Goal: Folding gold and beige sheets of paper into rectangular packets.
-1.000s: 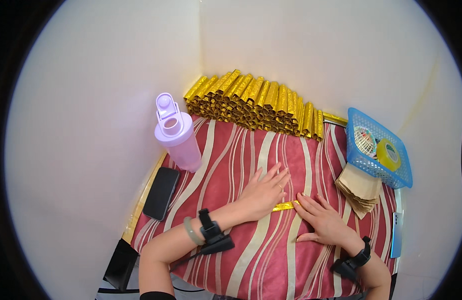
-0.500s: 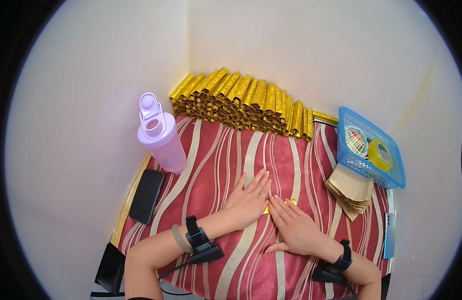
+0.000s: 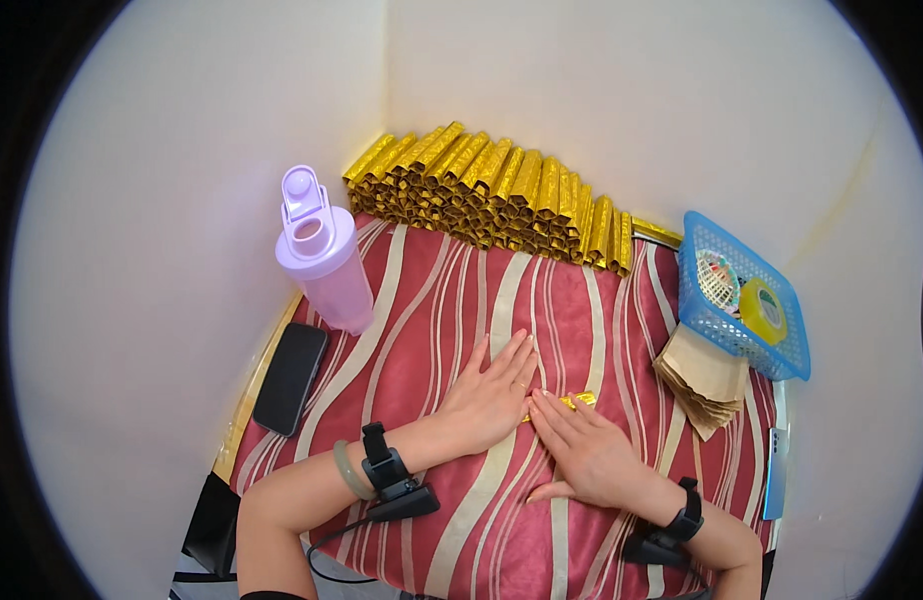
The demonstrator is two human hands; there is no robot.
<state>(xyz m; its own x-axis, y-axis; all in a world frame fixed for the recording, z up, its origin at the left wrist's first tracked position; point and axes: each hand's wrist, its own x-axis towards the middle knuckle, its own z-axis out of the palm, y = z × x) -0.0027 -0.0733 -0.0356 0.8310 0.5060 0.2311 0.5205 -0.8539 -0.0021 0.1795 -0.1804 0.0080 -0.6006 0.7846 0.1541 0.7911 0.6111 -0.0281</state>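
Note:
My left hand lies palm down over the striped cloth, its fingers stretched out and holding nothing. Beside it, my right hand is also flat with fingers extended. Its fingers rest over a gold foil piece, which looks like a narrow strip or roll. Most of that piece is hidden under the right fingers; its shiny ends stick out on both sides. Left fingertips are close to the right ones. Farther back, a stack of gold foil tubes leans against the wall, many with open ends facing me.
Red striped cloth covers the table. At left stand a lilac shaker bottle and a black phone. At right are a blue basket holding a tape roll, brown paper sheets and another phone.
My left hand has drawn slightly left, away from the gold piece. More of that piece shows beyond the right fingers, which stay flat over it. The view has shifted a little.

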